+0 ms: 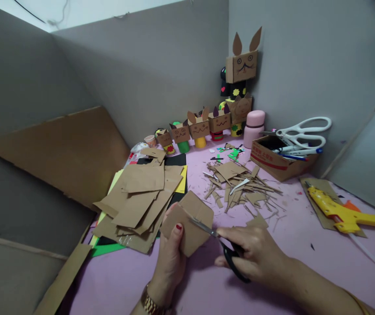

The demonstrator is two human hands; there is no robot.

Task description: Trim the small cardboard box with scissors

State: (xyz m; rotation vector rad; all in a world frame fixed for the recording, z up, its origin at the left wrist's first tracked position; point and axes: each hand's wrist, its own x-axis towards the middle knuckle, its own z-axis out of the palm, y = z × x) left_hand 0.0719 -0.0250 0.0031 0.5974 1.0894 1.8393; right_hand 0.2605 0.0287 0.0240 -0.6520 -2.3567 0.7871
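Observation:
My left hand (173, 249) grips a piece of brown cardboard (198, 240), thumb on its face and the other fingers mostly hidden behind it. In my right hand (256, 253) is a pair of black-handled scissors (231, 260), their blades lying at a cut line across the cardboard. Left of the hands, a stack of cardboard sheets (143, 179) lies over yellow, black and green sheets. Beyond my right hand is a heap of cardboard scraps (256, 197) with thin strips and a white sliver.
On the right are a yellow glue gun (346, 215) on cardboard and a box (269, 162) with white scissors (305, 131) and pens. A pink bottle (254, 129) and several cardboard animal figures (199, 127) stand at the back. Grey panels (148, 78) enclose the table.

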